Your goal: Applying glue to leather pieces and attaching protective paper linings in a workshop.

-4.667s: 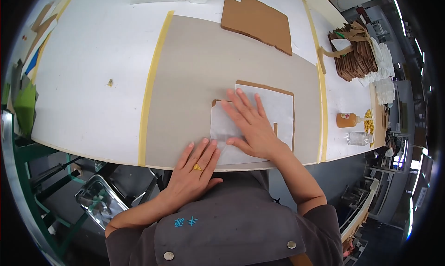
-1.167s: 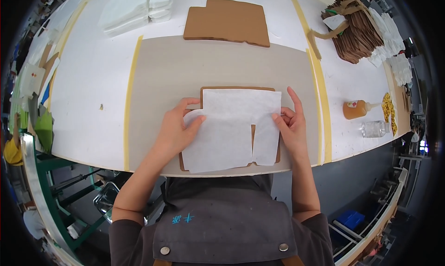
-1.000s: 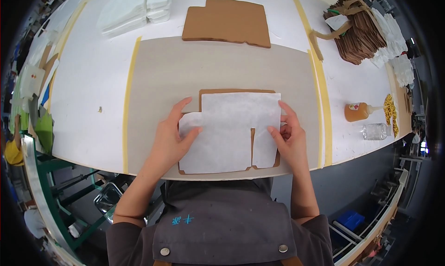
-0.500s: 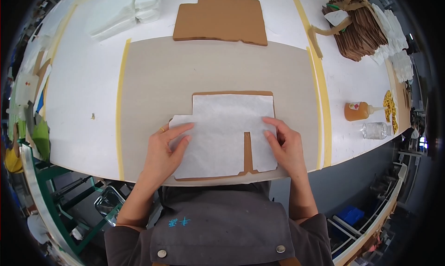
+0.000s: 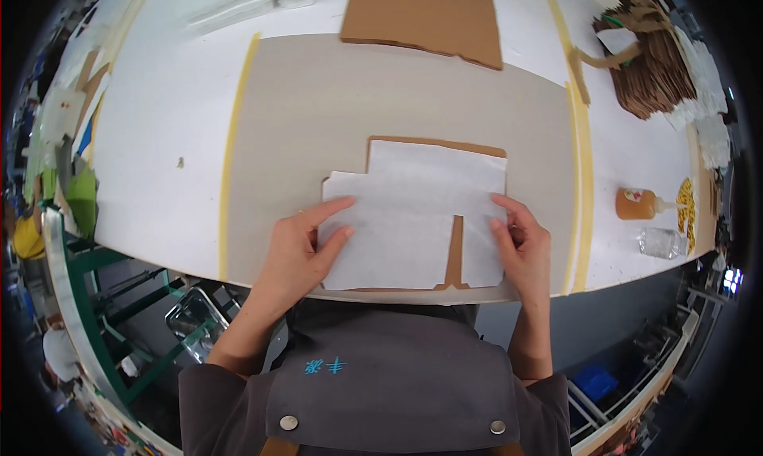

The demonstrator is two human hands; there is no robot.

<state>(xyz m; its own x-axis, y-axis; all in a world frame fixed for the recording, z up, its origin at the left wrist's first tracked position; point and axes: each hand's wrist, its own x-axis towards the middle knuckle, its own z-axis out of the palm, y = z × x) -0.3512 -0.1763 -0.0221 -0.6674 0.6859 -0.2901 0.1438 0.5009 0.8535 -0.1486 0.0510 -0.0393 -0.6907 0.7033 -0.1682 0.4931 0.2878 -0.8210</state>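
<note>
Head view: left hand [image 5: 298,251] and right hand [image 5: 527,251] angle inward at lower centre, grips part-open, fingertips on the white sheet [image 5: 405,226].

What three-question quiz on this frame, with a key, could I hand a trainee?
1. Multiple choice: what colour is the piece showing under the white sheet? a) blue b) brown c) green
2. True or false: the left hand is at the sheet's left side and the right hand at its right side.
3. Short answer: which sits lower in the picture, the orange bottle or the clear bottle?

Key: 1. b; 2. true; 3. the clear bottle.
</note>
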